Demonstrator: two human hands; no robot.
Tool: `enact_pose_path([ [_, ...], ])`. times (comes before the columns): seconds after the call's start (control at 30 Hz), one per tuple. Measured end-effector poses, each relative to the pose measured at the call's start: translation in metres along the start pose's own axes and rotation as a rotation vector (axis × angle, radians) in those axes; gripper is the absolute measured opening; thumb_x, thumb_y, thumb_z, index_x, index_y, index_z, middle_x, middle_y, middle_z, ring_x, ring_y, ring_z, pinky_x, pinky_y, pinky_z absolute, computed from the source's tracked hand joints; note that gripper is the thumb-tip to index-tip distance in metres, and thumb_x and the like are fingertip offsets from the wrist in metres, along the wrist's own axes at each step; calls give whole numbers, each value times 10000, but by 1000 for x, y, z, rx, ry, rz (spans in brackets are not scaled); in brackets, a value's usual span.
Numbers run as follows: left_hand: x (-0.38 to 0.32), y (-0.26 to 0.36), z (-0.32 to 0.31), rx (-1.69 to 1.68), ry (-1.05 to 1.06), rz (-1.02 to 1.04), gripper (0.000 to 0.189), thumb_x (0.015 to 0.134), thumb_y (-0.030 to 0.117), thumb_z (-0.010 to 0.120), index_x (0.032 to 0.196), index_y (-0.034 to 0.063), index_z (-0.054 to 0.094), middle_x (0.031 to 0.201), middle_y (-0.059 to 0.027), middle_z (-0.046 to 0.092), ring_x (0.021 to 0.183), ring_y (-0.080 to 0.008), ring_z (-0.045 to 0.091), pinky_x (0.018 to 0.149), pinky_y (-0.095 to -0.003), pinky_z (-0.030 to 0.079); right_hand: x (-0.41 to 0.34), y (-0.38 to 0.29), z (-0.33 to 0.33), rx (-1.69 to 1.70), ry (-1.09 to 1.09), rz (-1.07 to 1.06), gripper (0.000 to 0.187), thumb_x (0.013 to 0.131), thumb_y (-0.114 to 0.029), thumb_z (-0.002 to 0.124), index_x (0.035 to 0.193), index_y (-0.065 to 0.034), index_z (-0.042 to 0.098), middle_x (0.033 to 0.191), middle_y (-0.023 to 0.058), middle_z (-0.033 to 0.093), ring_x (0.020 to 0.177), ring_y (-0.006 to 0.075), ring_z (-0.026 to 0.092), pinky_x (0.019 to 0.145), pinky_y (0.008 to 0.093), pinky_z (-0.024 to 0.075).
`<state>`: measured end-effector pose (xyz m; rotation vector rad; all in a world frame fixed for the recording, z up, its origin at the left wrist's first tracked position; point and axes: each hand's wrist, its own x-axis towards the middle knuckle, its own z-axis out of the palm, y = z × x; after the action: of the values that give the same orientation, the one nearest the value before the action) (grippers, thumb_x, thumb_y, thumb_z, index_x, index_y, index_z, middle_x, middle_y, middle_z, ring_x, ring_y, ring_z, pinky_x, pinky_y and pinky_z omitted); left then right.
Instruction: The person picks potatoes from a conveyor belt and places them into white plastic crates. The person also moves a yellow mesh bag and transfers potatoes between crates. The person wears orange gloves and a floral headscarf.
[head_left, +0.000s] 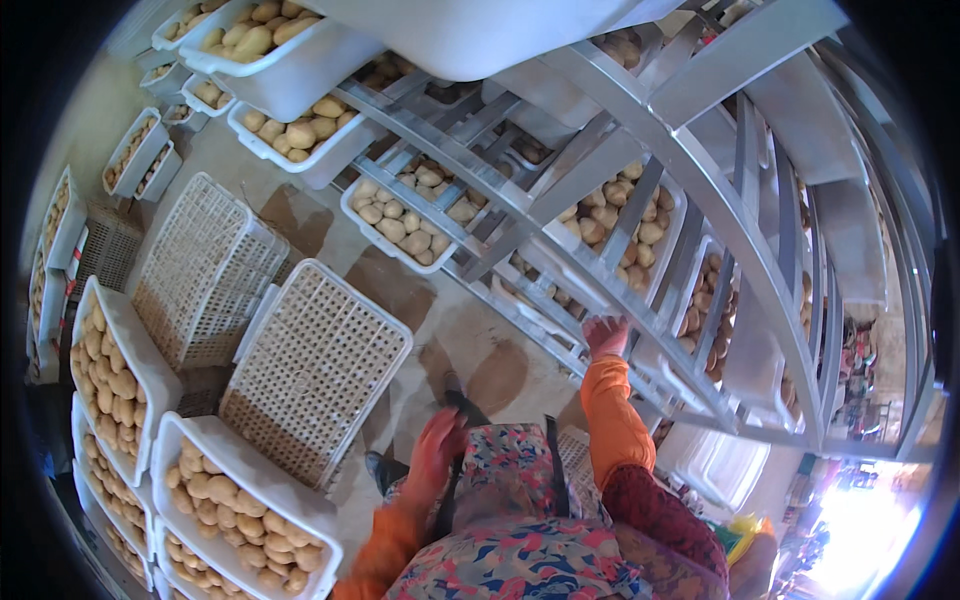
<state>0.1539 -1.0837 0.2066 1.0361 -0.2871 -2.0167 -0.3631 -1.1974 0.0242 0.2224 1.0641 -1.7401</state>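
Note:
My right hand (606, 336) is at the lower rail of a metal rack (570, 240), its fingers curled in close. Whether they grip the rail or only touch it is unclear. Beside that hand, white plastic tubs of potatoes (637, 225) sit on the rack's bars. My left hand (436, 454), blurred, hangs by the front of my flower-patterned apron (506, 469). Nothing can be made out in it. Both forearms wear orange sleeves (616, 420).
Upturned white perforated plastic crates (319, 367) stand on the wet-patched floor (499, 367) to the left. Stacked tubs of potatoes (240, 517) rise at lower left. A large white tub (480, 30) overhangs the top. Bright light (855, 532) enters at lower right.

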Motion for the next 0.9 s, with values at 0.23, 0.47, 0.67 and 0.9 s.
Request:
enact_pose_path([
  [0.23,280,-56,198,136,-70,-224,491,991,329,591,1437,155,481,1226,-17,630,1129,-175,607,986,-345,470,-18,-19,42,7,-308,-63,367,956,-365,539,1193,-93,605,1164,83,655,1084,272,613,933,423,491],
  [0.47,336,-102,244,-360,-127,-294,326,1057,415,443,1285,203,542,1214,-21,661,1124,-218,636,976,-407,502,-13,-16,39,-904,-369,-566,453,985,-402,544,1302,-80,578,1333,96,632,1207,285,603,1042,441,479],
  [0.67,334,-96,240,-207,-29,-180,257,1046,377,483,1184,178,571,1139,-18,675,1065,-215,657,946,-396,525,-32,-2,61,145,-338,-25,430,970,-368,589,1295,-86,602,1299,89,665,1165,278,646,976,436,530],
  [0.9,299,-105,233,-218,-19,-273,349,977,464,584,1205,202,551,1143,4,640,1018,-181,618,879,-363,492,-60,3,48,142,-103,-60,429,1026,-410,518,1258,-67,632,1192,85,709,1042,261,683,909,415,552],
])
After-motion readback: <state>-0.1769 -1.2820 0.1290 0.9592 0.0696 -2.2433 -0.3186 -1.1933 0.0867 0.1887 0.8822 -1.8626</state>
